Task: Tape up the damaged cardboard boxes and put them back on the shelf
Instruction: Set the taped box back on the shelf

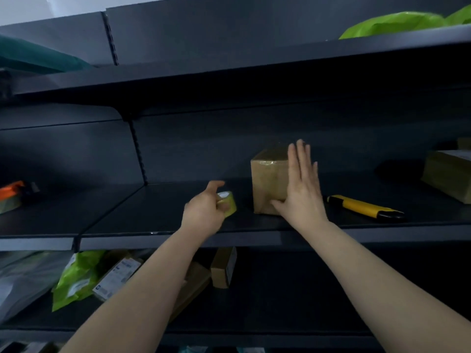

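Note:
A small brown cardboard box [269, 179], shiny tape across its top edge, stands on the dark middle shelf [158, 207]. My right hand [302, 189] lies flat against the box's front right side, fingers straight and pointing up. Left of the box, my left hand [206, 207] grips a roll of clear yellowish tape [228, 201] just above the shelf surface. A yellow and black utility knife [364, 207] lies on the shelf to the right of the box.
Another cardboard box [448, 174] sits at the far right of the same shelf. An orange object [12, 192] lies at far left. The shelf below holds green mailer bags [76, 276], labelled parcels and a small box [223, 267]. Green bags [397, 24] top the upper shelf.

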Demonstrator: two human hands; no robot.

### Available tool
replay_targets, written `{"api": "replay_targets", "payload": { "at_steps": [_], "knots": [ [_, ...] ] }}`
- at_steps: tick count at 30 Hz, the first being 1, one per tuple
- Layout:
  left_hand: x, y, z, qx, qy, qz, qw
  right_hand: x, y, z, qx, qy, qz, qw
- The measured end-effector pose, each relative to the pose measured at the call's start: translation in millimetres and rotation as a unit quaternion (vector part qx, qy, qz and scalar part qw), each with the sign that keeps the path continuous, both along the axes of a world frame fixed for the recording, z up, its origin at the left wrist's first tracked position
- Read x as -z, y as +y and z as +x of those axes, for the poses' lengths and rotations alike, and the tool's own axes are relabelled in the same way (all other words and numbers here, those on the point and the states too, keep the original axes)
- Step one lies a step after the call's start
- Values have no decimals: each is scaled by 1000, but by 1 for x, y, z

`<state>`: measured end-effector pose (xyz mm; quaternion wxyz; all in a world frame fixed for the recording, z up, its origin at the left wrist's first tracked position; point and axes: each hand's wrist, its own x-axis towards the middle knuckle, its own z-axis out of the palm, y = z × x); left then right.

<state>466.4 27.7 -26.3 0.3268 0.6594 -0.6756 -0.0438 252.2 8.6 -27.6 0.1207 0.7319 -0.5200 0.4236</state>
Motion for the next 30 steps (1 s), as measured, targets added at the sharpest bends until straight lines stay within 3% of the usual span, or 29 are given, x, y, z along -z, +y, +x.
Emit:
{"api": "replay_targets", "payload": {
  "at_steps": [3, 5, 6, 8, 11, 13, 16, 23, 26, 30],
  "knots": [
    [4, -17, 10, -50, -115, 61, 990, 9, 3, -2, -25, -134, 52, 989],
    [-4, -20, 5, -83, -143, 57, 985, 9, 4, -6, -43, -214, 112, 970],
    [-11, -22, -2, -61, -135, 10, 989, 7, 3, -8, -50, -252, 144, 956],
    [-31, -28, -24, 81, -56, -81, 992, 2, 1, -8, -60, -305, 194, 930],
    [-56, -44, -61, 239, 58, -22, 969, -5, 2, -4, -81, -309, 197, 927],
    [-55, -57, -72, 229, 57, -1, 972, -7, 5, 0, -94, -307, 193, 927],
    [-43, -66, -70, 208, 49, -55, 975, 1, 6, -1, -78, -290, 205, 932],
    [-41, -63, -61, 214, -92, -53, 971, 14, 12, 3, 3, -223, 231, 947],
    [-45, -56, -56, 220, -128, -30, 967, 13, 13, 5, -3, -262, 236, 936],
    [-48, -43, -40, 224, 44, -44, 972, 13, 14, 12, -85, -386, 201, 896]
  ]
}}
